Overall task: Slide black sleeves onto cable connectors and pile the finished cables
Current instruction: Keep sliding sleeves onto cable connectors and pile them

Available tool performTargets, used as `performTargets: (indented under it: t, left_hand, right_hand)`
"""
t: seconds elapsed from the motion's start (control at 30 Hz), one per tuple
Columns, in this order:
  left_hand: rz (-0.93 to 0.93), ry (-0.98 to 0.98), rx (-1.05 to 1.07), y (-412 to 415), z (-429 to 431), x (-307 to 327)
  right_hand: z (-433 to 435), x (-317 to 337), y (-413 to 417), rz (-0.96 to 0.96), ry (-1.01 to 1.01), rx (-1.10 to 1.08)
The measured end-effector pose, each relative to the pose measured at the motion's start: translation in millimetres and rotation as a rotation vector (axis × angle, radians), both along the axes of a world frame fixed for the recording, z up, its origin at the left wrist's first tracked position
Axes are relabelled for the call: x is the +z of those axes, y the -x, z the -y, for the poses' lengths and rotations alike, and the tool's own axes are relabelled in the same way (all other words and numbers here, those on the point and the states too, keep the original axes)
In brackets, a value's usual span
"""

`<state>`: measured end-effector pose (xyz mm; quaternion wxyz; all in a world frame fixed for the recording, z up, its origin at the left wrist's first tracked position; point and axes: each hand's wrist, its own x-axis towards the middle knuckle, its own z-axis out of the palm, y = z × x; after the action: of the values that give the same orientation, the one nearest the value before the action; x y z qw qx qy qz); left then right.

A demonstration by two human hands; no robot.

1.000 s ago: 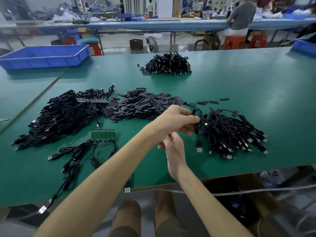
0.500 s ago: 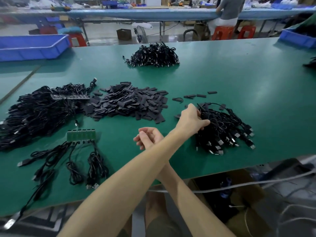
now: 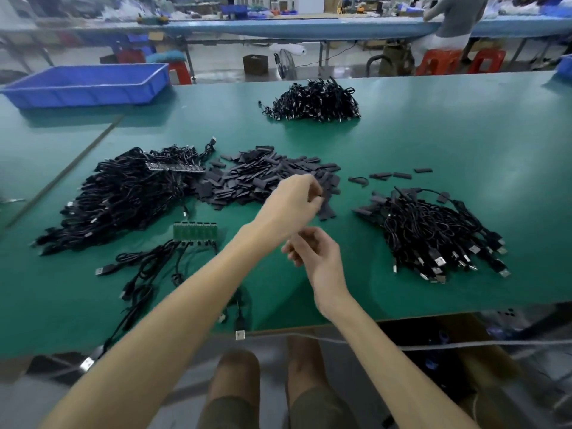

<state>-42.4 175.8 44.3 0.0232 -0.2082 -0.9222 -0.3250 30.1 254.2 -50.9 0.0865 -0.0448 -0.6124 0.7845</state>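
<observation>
Left grip (image 3: 294,202) hangs over the right end of the black sleeves (image 3: 260,178), fingers curled; blur hides whether a sleeve is pinched between them, so I cannot tell. Right grip (image 3: 315,252) floats just nearer the front edge, below the left one, fingers loosely bent and holding nothing.

At the far left corner of the green worktop (image 3: 433,144) sits a blue tray (image 3: 86,88). Toward the left edge lies a large cable heap (image 3: 123,196), with a dark strip of boards (image 3: 175,167) resting on top of it. Nearer the front edge, a green board strip (image 3: 195,231) lies flat with a few wired cables (image 3: 145,274) trailing from it to the front edge, one plug hanging just past it.

The black sleeves form a flat scatter at the middle of the worktop, touching the large heap on their left. Beyond them, toward the far edge, is a small far cable heap (image 3: 314,102). A few loose sleeves (image 3: 390,174) lie to the right of the scatter. Toward the right, the right cable pile (image 3: 433,230) has its USB plugs fanned toward the front edge.
</observation>
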Motion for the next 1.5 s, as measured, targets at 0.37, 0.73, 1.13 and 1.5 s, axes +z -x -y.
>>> performTargets:
  t: [0.37, 0.73, 1.13, 1.5]
  left_hand:
    - [0.276, 0.496, 0.4, 7.4, 147.6, -20.3]
    - [0.242, -0.021, -0.037, -14.5, 112.9, -28.0]
    - [0.228, 0.059, 0.013, -22.6, 92.0, -36.5]
    - [0.172, 0.01, 0.16, -27.8, 86.8, -42.5]
  right_hand:
    - [1.7, 3.1, -6.5, 0.011, -0.206, -0.003]
    - [12.5, 2.4, -4.6, -0.028, -0.512, 0.061]
    - [12.4, -0.1, 1.3, 0.056, -0.617, 0.018]
    - [9.6, -1.6, 2.4, 0.048, -0.621, 0.026]
